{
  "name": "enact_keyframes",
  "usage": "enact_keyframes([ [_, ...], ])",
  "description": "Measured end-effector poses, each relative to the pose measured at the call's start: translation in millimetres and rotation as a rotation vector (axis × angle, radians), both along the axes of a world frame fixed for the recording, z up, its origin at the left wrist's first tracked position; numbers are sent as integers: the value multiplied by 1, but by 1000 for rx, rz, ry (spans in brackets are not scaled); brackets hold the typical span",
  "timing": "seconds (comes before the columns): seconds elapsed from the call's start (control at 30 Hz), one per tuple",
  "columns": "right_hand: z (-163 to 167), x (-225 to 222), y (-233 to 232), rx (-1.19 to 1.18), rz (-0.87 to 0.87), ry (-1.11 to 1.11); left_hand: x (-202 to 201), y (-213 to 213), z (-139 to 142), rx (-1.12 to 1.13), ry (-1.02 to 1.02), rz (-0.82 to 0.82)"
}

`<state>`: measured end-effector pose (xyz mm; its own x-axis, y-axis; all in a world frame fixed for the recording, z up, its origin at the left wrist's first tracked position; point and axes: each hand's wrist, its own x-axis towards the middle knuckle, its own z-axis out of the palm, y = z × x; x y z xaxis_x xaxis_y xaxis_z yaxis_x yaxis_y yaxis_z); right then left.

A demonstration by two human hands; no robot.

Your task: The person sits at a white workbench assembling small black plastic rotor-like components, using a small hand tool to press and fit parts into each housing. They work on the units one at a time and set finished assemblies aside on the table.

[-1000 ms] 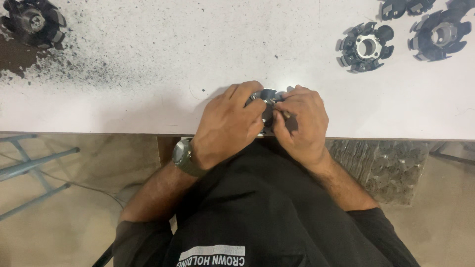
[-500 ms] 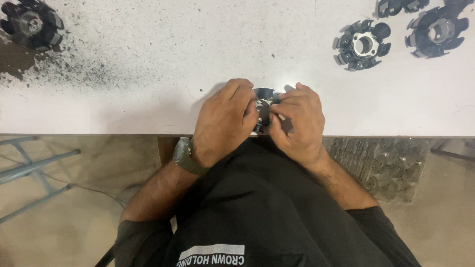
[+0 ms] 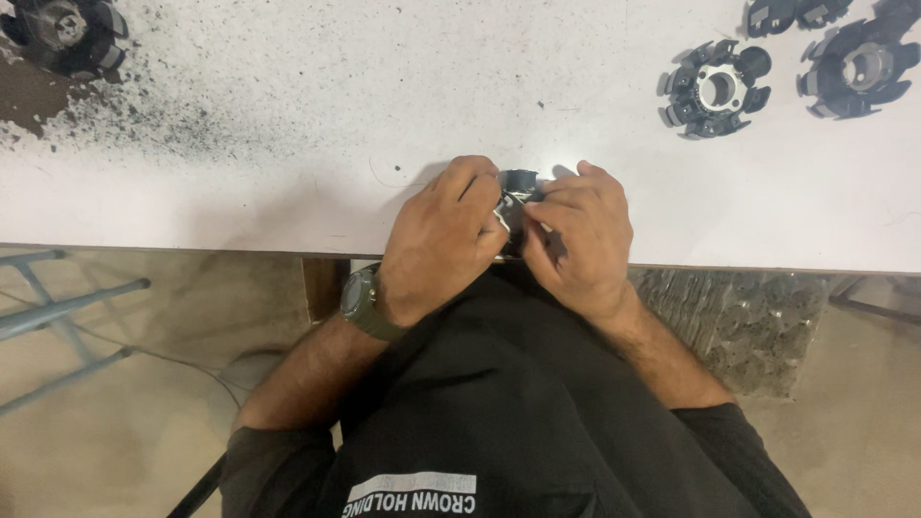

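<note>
Dark metal part [image 3: 519, 182] sits at the near edge of the white tabletop [image 3: 288, 182], pinched from both sides: left hand [image 3: 443, 235] curls around it, bracing it, while right hand [image 3: 578, 235] closes on its other side. Similar ring-shaped parts [image 3: 715, 88] lie well apart, far right.

Hands drawn closer over the small part at the table edge

The left hand [image 3: 446, 240] and right hand [image 3: 580, 235] are seen shifted slightly from a second ago: the dark metal part [image 3: 518, 182] pinched between them is now more covered, with only its upper rim left showing above the fingers. The right fingers are curled further over the part's right side, and the left fingers are pressed closer against it. The view itself is moved slightly, so the toothed black rings [image 3: 715, 88] sit marginally lower-left.
</note>
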<state>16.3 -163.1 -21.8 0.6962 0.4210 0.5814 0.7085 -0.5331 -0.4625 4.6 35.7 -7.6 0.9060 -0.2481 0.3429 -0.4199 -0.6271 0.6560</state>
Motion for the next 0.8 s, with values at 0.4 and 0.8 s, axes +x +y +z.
enact_keyframes([
  [0.4,-11,-5,-15,133,-93,20,-3,7,17,83,-63,154],
  [0.8,-4,-1,-171,-1,-683,148,68,-84,43,321,12,-278],
])
